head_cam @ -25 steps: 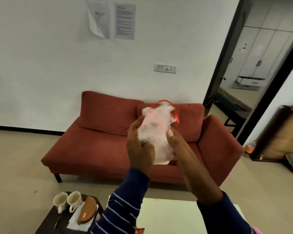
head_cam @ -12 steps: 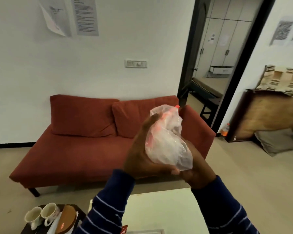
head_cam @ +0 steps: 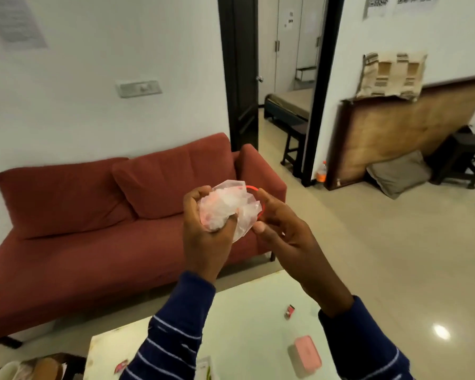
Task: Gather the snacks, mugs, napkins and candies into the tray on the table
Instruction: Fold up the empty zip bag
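Observation:
My left hand (head_cam: pixel 203 231) is closed around a clear plastic bag (head_cam: pixel 225 208) with pinkish contents, held up in front of me above the white table (head_cam: pixel 258 319). My right hand (head_cam: pixel 280 226) pinches a red rubber band (head_cam: pixel 259 200) at the bag's right side, stretched in a loop. On the table lie a small red candy (head_cam: pixel 289 311), a pink flat case (head_cam: pixel 305 353) and a pink wrapped candy (head_cam: pixel 120 366). At the bottom left a dark tray (head_cam: pixel 69 362) shows a white mug (head_cam: pixel 4 372) and a brown object (head_cam: pixel 43 370).
A red sofa (head_cam: pixel 93 229) stands behind the table. A doorway (head_cam: pixel 280 91) opens at the back. A wooden board (head_cam: pixel 412 133) leans on the right wall with a grey cushion (head_cam: pixel 398 174), an orange bottle (head_cam: pixel 322 172) and a dark stool (head_cam: pixel 466 160).
My view has swung to the right and down. The bag has been bunched tighter in my left hand, and my right hand has shifted from under the bag to the red band.

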A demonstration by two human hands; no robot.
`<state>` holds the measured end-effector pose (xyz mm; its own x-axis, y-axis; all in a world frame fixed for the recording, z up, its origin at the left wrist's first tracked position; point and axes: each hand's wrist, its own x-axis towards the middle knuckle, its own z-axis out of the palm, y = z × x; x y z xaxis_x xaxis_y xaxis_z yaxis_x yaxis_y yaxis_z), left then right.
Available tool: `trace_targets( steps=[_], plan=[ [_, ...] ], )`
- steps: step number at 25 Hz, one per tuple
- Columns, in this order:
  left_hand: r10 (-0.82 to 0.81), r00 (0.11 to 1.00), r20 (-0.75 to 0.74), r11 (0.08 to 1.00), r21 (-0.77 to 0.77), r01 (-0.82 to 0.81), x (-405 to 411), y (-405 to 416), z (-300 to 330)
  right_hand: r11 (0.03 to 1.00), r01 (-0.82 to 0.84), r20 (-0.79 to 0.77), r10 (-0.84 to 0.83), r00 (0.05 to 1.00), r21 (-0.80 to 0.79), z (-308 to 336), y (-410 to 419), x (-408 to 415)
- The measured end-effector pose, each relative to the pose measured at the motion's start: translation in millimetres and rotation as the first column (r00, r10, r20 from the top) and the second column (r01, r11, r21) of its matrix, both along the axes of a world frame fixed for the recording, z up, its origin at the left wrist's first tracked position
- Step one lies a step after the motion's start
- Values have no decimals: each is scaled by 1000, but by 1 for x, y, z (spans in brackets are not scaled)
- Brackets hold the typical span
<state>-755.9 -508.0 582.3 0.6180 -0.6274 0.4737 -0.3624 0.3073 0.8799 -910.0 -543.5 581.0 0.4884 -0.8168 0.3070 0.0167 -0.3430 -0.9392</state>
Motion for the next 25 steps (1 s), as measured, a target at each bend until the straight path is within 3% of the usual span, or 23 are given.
trace_targets(
  steps=[4, 7, 11, 13, 16, 20, 22, 25],
  plan=[
    [-137, 985, -101, 977, 152, 152, -69, -30, -22, 984, 178, -11, -178, 984, 31, -30, -23, -37],
    [-232, 952, -199, 958, 121, 258, -92, -44, -41, 971, 228, -36, -226, 974, 73, -48, -27, -53],
    [-318, 948, 32, 948, 47, 316, -111, -58, -74, 905, 234, 52, -269, 962, 355, -61, -19, -68],
    [-374, 922, 102, 920, 166, 355, -122, -76, -98, 883, 295, 10, -321, 947, 366, -77, -28, -77],
    [-490, 871, 36, 801, 414, 434, -139, -94, -126, 822, 461, -143, -440, 887, 334, -96, -55, -100],
    [-730, 670, -136, 500, 564, 658, -148, -125, -154, 777, 457, -188, -418, 889, 432, -121, -97, -130],
    [-750, 655, -90, 465, 632, 619, -159, -147, -164, 734, 445, -169, -422, 891, 514, -140, -128, -146],
    [-653, 756, 30, 560, 691, 457, -194, -170, -192, 592, 554, -252, -517, 818, 585, -199, -190, -182]
  ],
)
